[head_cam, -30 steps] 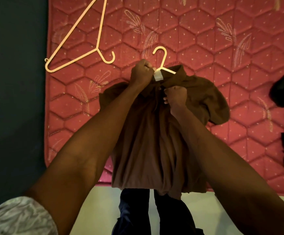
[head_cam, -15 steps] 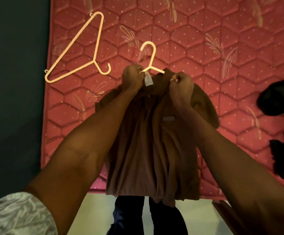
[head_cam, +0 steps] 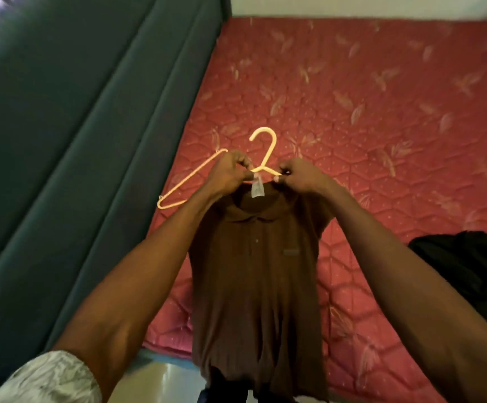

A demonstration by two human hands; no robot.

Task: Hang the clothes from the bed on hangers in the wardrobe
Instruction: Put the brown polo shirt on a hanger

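A red quilted mattress (head_cam: 382,117) with a pale leaf print fills the room from twelve o'clock round to five, and a dark teal padded panel (head_cam: 70,135) runs along its edge from about seven o'clock up to eleven.

Out over the near edge of the mattress, dead centre, hangs a brown polo shirt (head_cam: 253,271), held up by the person so its body drops straight toward six o'clock. It sits on a cream plastic hanger (head_cam: 265,152) whose hook stands up clear above the collar, pointing to twelve; a pale neck label (head_cam: 257,189) dangles inside the collar just below the hanger's neck.

At four o'clock, well apart from the shirt, a heap of black clothing (head_cam: 469,266) lies on the mattress.

A second cream hanger (head_cam: 184,184) lies on the mattress at about ten o'clock from the shirt, partly hidden behind the left hand.

The left hand (head_cam: 229,177) is curled tight, pinching the collar and the hanger's arm together on the left side of the neck. The right hand (head_cam: 303,177) is likewise closed, fingers and thumb nipping the collar over the hanger's right arm.

A patterned pale sleeve (head_cam: 50,379) shows at seven o'clock on the left arm.
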